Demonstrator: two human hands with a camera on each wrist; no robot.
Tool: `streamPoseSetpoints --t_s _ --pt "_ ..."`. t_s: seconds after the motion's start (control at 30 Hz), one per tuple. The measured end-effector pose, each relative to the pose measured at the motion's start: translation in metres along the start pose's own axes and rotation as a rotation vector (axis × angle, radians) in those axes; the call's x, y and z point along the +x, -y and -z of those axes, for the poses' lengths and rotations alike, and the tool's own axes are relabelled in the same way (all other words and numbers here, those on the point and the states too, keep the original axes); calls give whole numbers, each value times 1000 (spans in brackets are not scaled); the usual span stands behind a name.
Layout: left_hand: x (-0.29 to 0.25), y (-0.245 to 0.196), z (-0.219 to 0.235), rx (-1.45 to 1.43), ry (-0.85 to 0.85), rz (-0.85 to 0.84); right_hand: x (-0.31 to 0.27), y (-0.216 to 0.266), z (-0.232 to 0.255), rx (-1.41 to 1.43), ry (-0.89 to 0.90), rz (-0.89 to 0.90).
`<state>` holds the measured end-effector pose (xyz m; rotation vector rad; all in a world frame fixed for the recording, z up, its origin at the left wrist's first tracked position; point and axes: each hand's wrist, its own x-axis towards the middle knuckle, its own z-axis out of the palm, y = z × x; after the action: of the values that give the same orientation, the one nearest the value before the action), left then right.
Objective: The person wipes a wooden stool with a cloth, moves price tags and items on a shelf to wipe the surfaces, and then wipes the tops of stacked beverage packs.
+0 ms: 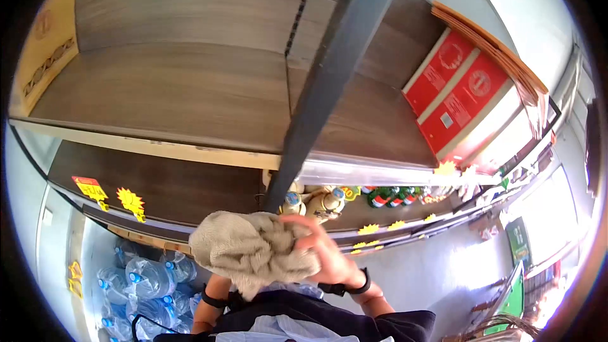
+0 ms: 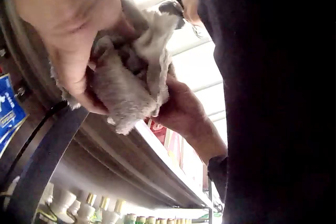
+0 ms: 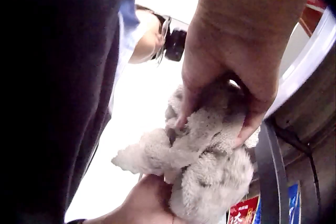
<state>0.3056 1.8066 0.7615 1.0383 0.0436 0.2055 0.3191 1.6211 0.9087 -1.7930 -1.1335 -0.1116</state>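
A crumpled beige plush cloth (image 1: 247, 247) is bunched between my two hands, in front of my chest. My right hand (image 1: 329, 256) grips its right side, thumb and fingers pressed into the folds, as the right wrist view also shows on the cloth (image 3: 210, 166). In the head view the cloth covers my left hand, and only the forearm comes out below. The left wrist view shows that left hand (image 2: 73, 29) curled around the other side of the bundle (image 2: 126, 82).
Behind a dark upright post (image 1: 329, 69) run brown shelves (image 1: 171, 95). A red carton (image 1: 459, 88) stands on the right, a yellow box (image 1: 47, 44) on the left. Bottles (image 1: 386, 196) line the lower shelf. Large water jugs (image 1: 149, 278) are stacked at lower left.
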Motion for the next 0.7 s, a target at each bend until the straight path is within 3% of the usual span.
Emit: streamPoseSetpoints --t_s 0.1,0.17,0.2,0.27,0.3,0.4,0.47,0.53,0.6,0.67,0.7 --pt "-8 -41 -10 148 121 -169 -15 28 47 -118 -265 -31" --pt "7 -108 -43 277 478 -367 -18 38 84 -216 -507 21" --pt "15 -121 -43 260 623 -381 -7 46 106 -199 -649 -24" --pt "30 -146 -60 455 622 -699 31 56 159 -190 -801 -102" --pt "38 -154 -68 469 541 -772 51 53 203 -569 -624 -102" --pt "65 -175 -103 590 263 -992 99 36 255 -1200 -539 -117" --pt "90 -180 -128 608 181 -1053 112 18 269 -1140 -344 -326" --pt "107 -183 -157 554 198 -932 125 5 261 -994 -117 -673" --pt "121 -177 -175 487 206 -937 140 -28 245 -803 -29 -1008" --pt "126 -173 -182 309 399 -472 141 -70 237 -660 11 -1073" --pt "118 -178 -183 294 364 -392 143 -89 232 -685 41 -1062"
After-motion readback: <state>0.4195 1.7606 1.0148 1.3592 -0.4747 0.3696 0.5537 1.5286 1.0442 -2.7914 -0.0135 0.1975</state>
